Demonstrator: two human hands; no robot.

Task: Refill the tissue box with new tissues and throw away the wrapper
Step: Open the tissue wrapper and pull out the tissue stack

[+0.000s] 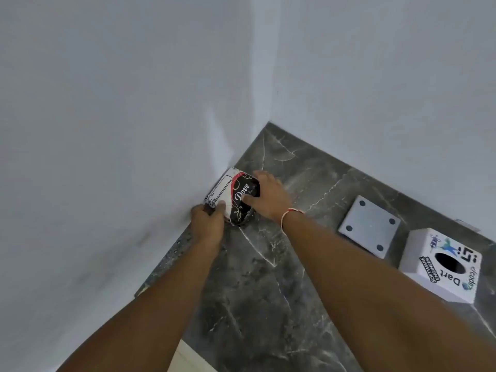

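Head view, hands (236, 208) gripping "Dove" pack (236, 196)

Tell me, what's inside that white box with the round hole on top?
Through the hole of the white box only darkness shows; no tissue sticks out. Its walls hide the rest, so whether it is empty cannot be told.

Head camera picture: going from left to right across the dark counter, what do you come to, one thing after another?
Left hand → Dove tissue pack, held by both hands in the corner → right hand → flat grey square panel with four dots → white tissue box with the oval hole on top.
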